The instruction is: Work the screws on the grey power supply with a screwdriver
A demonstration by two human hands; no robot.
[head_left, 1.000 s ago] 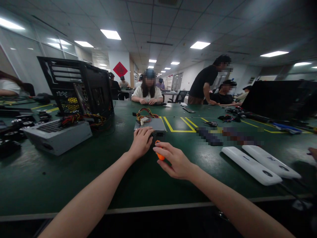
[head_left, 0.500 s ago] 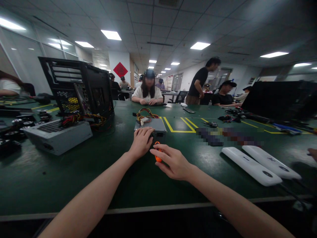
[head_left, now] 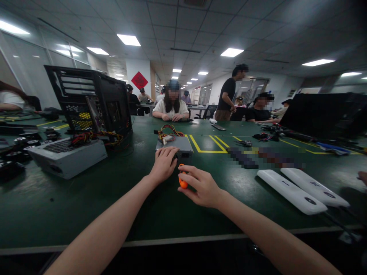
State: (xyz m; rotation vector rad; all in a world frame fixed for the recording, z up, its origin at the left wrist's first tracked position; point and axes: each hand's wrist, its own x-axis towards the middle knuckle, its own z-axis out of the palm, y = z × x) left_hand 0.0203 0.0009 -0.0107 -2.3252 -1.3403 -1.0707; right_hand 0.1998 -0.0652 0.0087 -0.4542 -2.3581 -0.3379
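A small grey computer power supply unit (head_left: 183, 143) lies on the green table in front of me, with its socket side facing me. My left hand (head_left: 164, 163) rests over its near left part, fingers on top and thumb down at the near face, gripping it. A bundle of coloured cables (head_left: 169, 133) with a white plug comes off its far side. Just before the unit, my right hand (head_left: 202, 185) holds an orange-handled screwdriver (head_left: 183, 184) between thumb and fingers, pointed towards the near face. Its shaft and tip are hard to make out.
To the left stand a black computer case (head_left: 97, 101) and a larger grey power supply (head_left: 69, 158). Two white power banks (head_left: 292, 191) lie on the right, with a dark monitor (head_left: 318, 116) behind. A person (head_left: 172, 103) sits across the table.
My right hand's fingers have shifted on the screwdriver handle, showing more of its orange end. My left hand stays on the power supply unit.
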